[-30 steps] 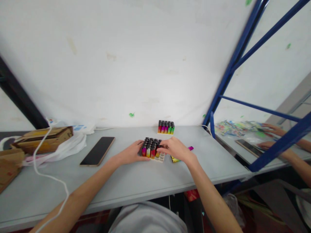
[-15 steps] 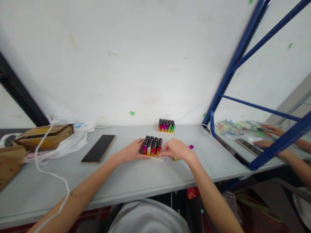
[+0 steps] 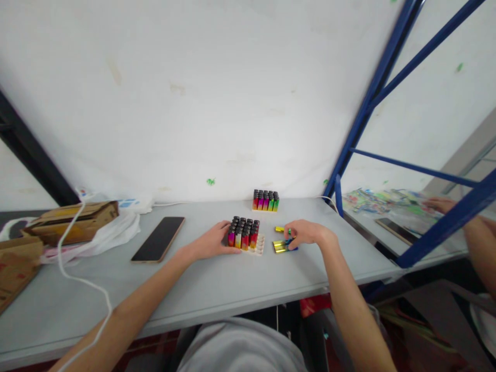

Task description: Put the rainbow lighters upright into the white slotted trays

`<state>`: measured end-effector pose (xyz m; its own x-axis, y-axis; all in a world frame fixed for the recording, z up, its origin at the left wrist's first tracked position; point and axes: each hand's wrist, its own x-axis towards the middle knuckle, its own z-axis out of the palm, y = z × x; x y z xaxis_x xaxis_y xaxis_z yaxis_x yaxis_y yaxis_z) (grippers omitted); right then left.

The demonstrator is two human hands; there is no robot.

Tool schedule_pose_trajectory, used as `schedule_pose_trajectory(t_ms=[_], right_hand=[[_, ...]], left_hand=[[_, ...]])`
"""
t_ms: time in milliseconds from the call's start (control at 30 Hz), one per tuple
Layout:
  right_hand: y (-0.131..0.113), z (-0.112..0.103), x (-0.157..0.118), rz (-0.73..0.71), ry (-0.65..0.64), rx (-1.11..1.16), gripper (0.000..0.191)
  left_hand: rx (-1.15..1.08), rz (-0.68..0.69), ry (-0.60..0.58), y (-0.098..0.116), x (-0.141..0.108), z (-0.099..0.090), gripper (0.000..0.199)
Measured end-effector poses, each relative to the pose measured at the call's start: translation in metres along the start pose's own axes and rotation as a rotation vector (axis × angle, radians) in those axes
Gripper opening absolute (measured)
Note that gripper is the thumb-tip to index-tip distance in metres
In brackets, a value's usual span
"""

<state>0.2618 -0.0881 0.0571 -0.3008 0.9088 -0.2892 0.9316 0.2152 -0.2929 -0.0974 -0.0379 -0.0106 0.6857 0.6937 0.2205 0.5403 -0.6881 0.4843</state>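
Observation:
Several upright lighters with black tops and red, purple and white bodies fill the left part of a white slotted tray. Bare slots show along the tray's right side. My left hand wraps round the left side of this group, thumb along the front. On the table to the right lie loose metallic lighters, yellow with blue ends. My right hand is over them with curled fingers, closed on a yellow and green lighter and partly hiding it.
A full block of colourful lighters stands near the wall. To the left are a phone, a cardboard box with a plastic bag, and a white cable. A blue metal frame rises at right; another person's hand is beyond it.
My right hand has moved right, from the tray's front right edge to the loose lighters, uncovering the bare slots. My left hand stays at the tray.

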Motion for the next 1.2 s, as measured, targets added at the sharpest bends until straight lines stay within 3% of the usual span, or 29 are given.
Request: schedule_pose_trajectory(t_ms=[300, 433, 633, 833, 1200], right_hand=[[0.014, 0.006, 0.011, 0.001, 0.065, 0.106, 0.049], [0.018, 0.007, 0.017, -0.035, 0.011, 0.173, 0.037], [0.018, 0.008, 0.022, -0.001, 0.069, 0.098, 0.02], [0.018, 0.008, 0.023, 0.011, 0.087, 0.157, 0.042], [0.015, 0.008, 0.025, -0.073, 0.133, 0.096, 0.027]], left_hand=[[0.001, 0.008, -0.015, 0.0, -0.002, 0.001, 0.079], [0.007, 0.001, -0.022, 0.002, -0.002, 0.001, 0.078], [0.008, 0.013, -0.028, -0.001, -0.001, 0.002, 0.078], [-0.002, 0.001, -0.033, 0.001, -0.002, 0.002, 0.081], [-0.008, 0.013, -0.031, 0.002, -0.002, -0.001, 0.078]])
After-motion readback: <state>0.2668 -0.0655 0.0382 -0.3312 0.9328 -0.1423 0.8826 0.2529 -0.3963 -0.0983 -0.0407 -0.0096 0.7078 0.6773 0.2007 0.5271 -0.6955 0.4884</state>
